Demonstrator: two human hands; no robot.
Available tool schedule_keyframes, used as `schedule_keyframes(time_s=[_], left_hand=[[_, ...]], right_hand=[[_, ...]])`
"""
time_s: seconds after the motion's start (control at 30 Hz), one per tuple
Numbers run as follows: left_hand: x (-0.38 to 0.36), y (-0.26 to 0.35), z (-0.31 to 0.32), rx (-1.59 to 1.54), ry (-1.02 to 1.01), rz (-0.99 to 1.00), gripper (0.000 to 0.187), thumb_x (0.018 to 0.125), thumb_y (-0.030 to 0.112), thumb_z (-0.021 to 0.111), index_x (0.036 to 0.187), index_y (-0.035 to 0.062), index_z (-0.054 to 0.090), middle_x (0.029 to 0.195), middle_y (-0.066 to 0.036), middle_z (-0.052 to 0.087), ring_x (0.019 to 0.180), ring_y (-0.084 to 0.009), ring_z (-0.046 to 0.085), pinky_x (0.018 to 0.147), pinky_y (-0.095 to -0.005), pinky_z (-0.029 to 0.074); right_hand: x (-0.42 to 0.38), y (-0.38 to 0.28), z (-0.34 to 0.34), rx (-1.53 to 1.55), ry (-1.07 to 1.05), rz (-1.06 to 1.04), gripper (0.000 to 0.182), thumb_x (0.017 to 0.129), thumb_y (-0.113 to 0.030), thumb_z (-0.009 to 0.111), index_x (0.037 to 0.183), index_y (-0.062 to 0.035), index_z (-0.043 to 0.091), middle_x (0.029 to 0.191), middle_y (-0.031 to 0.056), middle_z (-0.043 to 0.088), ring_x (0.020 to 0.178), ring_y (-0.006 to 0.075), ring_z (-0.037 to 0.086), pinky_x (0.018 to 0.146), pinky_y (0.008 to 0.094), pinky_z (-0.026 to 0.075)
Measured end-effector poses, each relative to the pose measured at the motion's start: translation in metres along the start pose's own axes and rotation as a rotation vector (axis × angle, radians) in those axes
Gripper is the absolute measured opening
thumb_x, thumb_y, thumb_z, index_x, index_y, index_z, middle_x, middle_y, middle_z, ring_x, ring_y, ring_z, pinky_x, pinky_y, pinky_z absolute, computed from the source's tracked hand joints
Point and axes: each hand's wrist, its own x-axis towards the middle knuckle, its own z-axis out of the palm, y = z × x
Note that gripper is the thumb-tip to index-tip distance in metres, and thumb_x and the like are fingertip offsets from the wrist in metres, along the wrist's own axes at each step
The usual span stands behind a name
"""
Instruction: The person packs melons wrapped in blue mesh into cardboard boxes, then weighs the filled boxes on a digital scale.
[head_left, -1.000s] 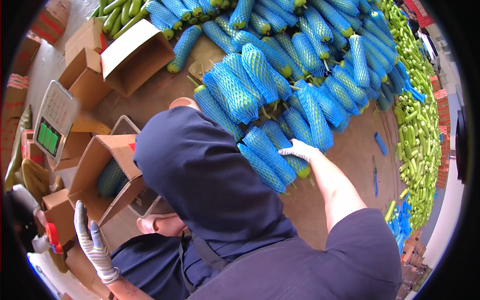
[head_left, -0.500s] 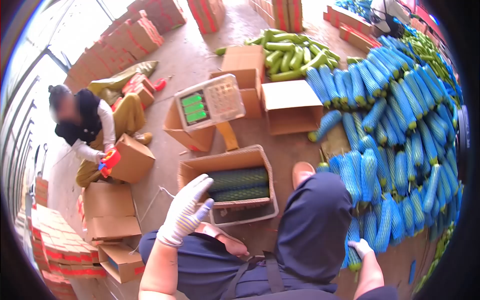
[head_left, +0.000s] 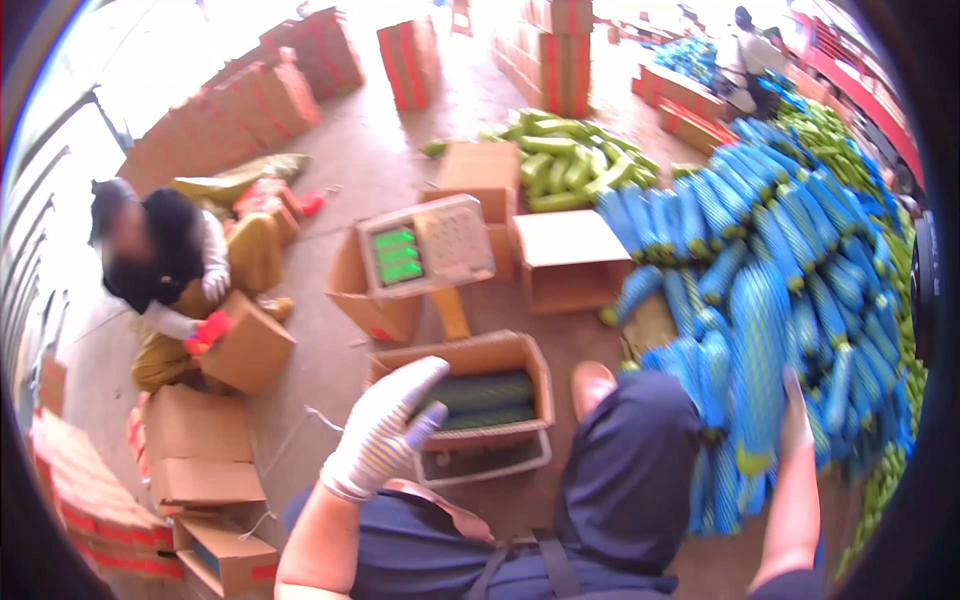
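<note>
My right hand (head_left: 795,415), in a pale glove, holds a long green gourd in a blue net sleeve (head_left: 760,350) upright above the pile at my right; the far fingers are hidden behind it. My left hand (head_left: 385,432), in a striped white glove, is raised with thumb and fingers apart and nothing in it. It hovers by the near left corner of an open carton (head_left: 545,385). Several dark, net-covered gourds (head_left: 487,397) lie inside that carton. The carton rests on a weighing scale, whose display head (head_left: 428,247) glows green behind it.
Many blue-sleeved gourds (head_left: 700,210) are heaped at right. Bare green gourds (head_left: 565,160) lie behind an open carton (head_left: 570,245). At left, a seated person (head_left: 165,260) handles a red tool at a carton (head_left: 250,340). Stacked cartons (head_left: 240,110) line the back.
My right hand has risen from the near pile and now holds a blue-sleeved gourd upright. My left hand stays open near the carton. The view has tilted slightly upward.
</note>
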Motion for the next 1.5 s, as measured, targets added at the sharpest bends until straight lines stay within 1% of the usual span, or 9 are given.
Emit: schedule_keyframes(time_s=[0.1,0.3,0.47,0.67,0.73,0.77,0.8,1.17,1.5], left_hand=[[-0.001,-0.006,0.012,-0.202,0.033,-0.088,0.043,0.089,0.01,0.066,0.132,0.0028,0.06,0.124,-0.018,0.064,0.116,-0.0321,0.062,0.102,-0.0376,0.046],[0.003,-0.027,0.002,-0.21,0.154,-0.134,0.037,0.093,0.011,0.063,0.127,-0.0013,0.061,0.125,-0.018,0.064,0.119,-0.0299,0.06,0.105,-0.0368,0.043],[-0.017,-0.088,-0.006,-0.08,0.3,-0.314,0.05,0.096,0.021,0.066,0.138,-0.0016,0.051,0.138,-0.014,0.055,0.129,-0.0225,0.05,0.11,-0.0342,0.037],[-0.045,-0.117,-0.011,0.112,0.101,-0.616,0.069,0.094,0.037,0.066,0.147,0.001,0.04,0.14,-0.02,0.052,0.125,-0.028,0.053,0.107,-0.0349,0.04],[-0.047,-0.124,-0.009,0.001,-0.174,-0.763,0.069,0.094,0.037,0.063,0.148,0.0019,0.038,0.114,-0.02,0.068,0.087,-0.0236,0.066,0.079,-0.0362,0.054],[-0.048,-0.12,-0.006,0.001,-0.22,-0.76,0.064,0.093,0.04,0.055,0.14,-0.001,0.044,0.114,-0.029,0.065,0.111,-0.0442,0.06,0.098,-0.0461,0.046],[-0.048,-0.121,-0.004,-0.089,-0.252,-0.691,0.051,0.092,0.032,0.053,0.132,0.0011,0.048,0.11,-0.03,0.065,0.105,-0.0454,0.061,0.094,-0.0493,0.047],[-0.054,-0.132,0.015,0.037,-0.293,-0.71,0.048,0.093,0.022,0.052,0.136,0.0031,0.045,0.098,-0.029,0.066,0.091,-0.0456,0.062,0.083,-0.0515,0.048],[-0.048,-0.132,0.011,0.057,-0.277,-0.696,0.034,0.098,0.032,0.046,0.116,0.004,0.053,0.091,-0.025,0.069,0.089,-0.043,0.066,0.082,-0.0527,0.051]], right_hand=[[0.028,-0.024,0.092,0.152,-0.284,0.089,0.074,0.089,-0.062,0.055,0.131,-0.0009,0.056,0.111,0.0123,0.069,0.094,0.0244,0.069,0.086,0.0386,0.056],[0.057,-0.01,0.26,0.177,-0.636,0.243,0.062,0.089,-0.044,0.066,0.131,-0.0001,0.055,0.114,0.0134,0.068,0.097,0.0205,0.067,0.088,0.0345,0.055],[0.081,0.03,0.338,-0.319,-1.067,0.41,0.074,0.082,-0.039,0.072,0.14,0.0006,0.048,0.126,0.0121,0.063,0.111,0.02,0.062,0.099,0.0344,0.049],[0.114,0.081,0.374,-0.964,-1.188,0.486,0.057,0.078,-0.044,0.076,0.115,-0.0022,0.065,0.102,0.0102,0.07,0.086,0.018,0.067,0.082,0.0325,0.054],[0.125,0.1,0.384,-1.172,-1.283,0.513,0.06,0.077,-0.046,0.076,0.116,-0.0024,0.065,0.102,0.0106,0.07,0.086,0.0193,0.067,0.083,0.0334,0.053],[0.129,0.112,0.385,-1.231,-1.319,0.428,0.061,0.076,-0.047,0.076,0.117,-0.0028,0.065,0.102,0.0111,0.07,0.088,0.0202,0.067,0.084,0.0346,0.053],[0.129,0.119,0.389,-1.259,-1.352,0.456,0.062,0.075,-0.047,0.076,0.117,-0.0032,0.065,0.103,0.0112,0.069,0.091,0.021,0.067,0.085,0.0351,0.052],[0.123,0.182,0.393,-1.559,-1.446,0.339,0.088,0.072,-0.05,0.078,0.138,0.0018,0.05,0.129,0.0237,0.061,0.12,0.0332,0.059,0.101,0.0371,0.046],[0.132,0.127,0.399,-1.511,-1.465,0.354,0.079,0.074,-0.05,0.076,0.131,0.0007,0.055,0.12,0.0192,0.065,0.11,0.0278,0.063,0.096,0.0372,0.048]])
